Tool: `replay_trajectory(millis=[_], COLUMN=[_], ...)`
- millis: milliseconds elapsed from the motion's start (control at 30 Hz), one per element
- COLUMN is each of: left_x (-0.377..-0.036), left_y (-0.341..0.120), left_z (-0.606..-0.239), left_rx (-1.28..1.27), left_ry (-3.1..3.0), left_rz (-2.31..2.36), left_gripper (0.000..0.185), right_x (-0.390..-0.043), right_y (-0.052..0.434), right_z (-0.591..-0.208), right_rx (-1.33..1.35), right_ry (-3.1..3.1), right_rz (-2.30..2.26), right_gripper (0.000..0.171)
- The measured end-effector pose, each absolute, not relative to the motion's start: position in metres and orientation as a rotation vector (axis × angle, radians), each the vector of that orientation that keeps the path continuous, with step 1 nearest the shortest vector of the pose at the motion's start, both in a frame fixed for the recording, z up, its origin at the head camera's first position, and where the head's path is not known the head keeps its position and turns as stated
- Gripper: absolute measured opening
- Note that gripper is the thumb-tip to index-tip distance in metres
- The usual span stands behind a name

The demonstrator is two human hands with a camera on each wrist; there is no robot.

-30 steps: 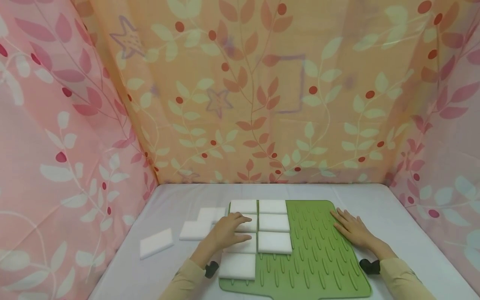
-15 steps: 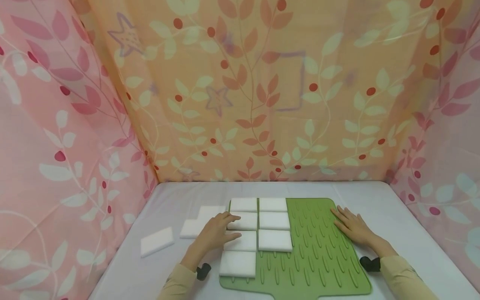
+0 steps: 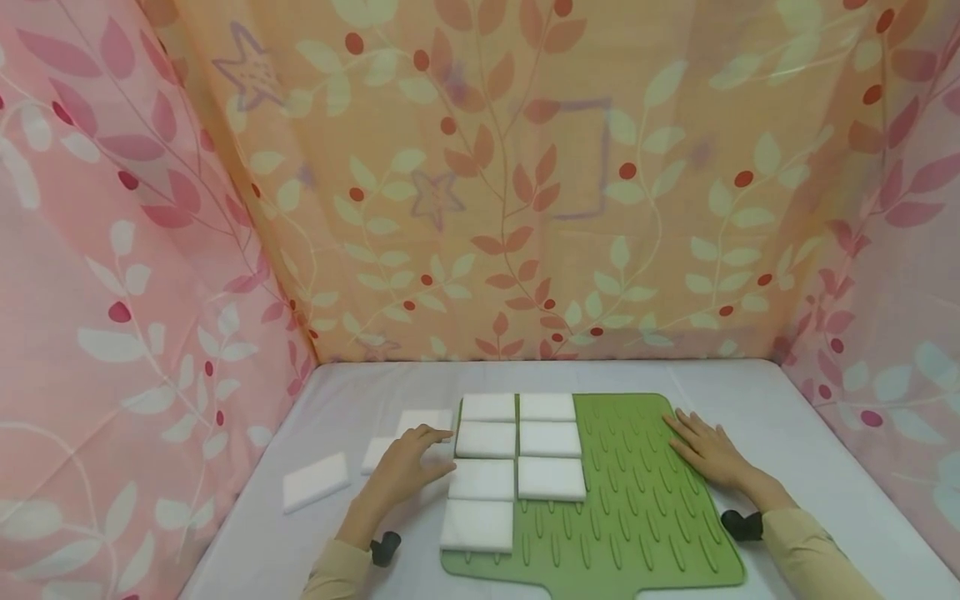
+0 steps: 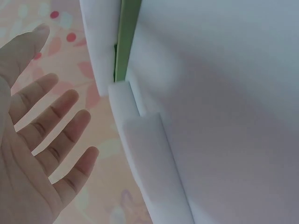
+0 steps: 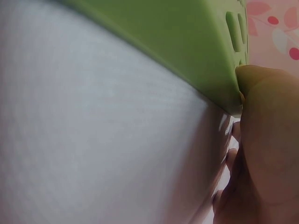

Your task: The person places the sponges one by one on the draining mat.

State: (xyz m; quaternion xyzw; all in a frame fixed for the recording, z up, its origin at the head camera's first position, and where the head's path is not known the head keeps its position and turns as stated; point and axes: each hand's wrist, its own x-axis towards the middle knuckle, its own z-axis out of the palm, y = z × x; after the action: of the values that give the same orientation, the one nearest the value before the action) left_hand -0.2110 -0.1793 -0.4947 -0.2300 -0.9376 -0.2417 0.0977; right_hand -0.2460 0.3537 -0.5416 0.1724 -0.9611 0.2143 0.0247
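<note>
My left hand [image 3: 401, 468] hovers just left of a green ridged mat [image 3: 637, 492], its fingers spread and nothing in its grasp. The left wrist view shows the same hand [image 4: 42, 140] with an empty palm, beside white sponge-like blocks [image 4: 149, 154]. On the mat's left half, several white blocks [image 3: 477, 525] lie flat in two columns; the second column [image 3: 551, 479] is shorter. My right hand [image 3: 707, 454] rests at the mat's right edge with fingers extended. In the right wrist view, its thumb [image 5: 261, 79] touches the mat's edge [image 5: 187, 42].
A loose white block [image 3: 317, 482] lies tilted on the white table [image 3: 247, 550] at the left. Two more, a far block [image 3: 424, 421] and a nearer block [image 3: 375, 454], sit behind my left hand, partly hidden. Flowered curtains [image 3: 525, 250] close in the back and sides.
My left hand has drawn back to the left, off the blocks in the mat's left column, which now show fully. The right hand stays at the mat's edge.
</note>
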Motion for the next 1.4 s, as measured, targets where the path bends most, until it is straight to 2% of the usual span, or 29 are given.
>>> replay_trajectory(millis=[500,1400], left_x=[-0.205,-0.188], left_y=[-0.212,-0.269], left_z=[-0.492,-0.512], left_rx=[-0.528,-0.489], left_ry=[-2.761,-2.642], left_rz=[-0.695,-0.51], left_gripper=[0.05,0.045], right_x=[-0.249,-0.246], right_y=[0.354,0.355], right_z=[-0.542,-0.543], right_rx=[0.545,0.536], right_ry=[-2.968,-2.967], right_rz=[0.663,0.652], right_gripper=[0.054,0.053])
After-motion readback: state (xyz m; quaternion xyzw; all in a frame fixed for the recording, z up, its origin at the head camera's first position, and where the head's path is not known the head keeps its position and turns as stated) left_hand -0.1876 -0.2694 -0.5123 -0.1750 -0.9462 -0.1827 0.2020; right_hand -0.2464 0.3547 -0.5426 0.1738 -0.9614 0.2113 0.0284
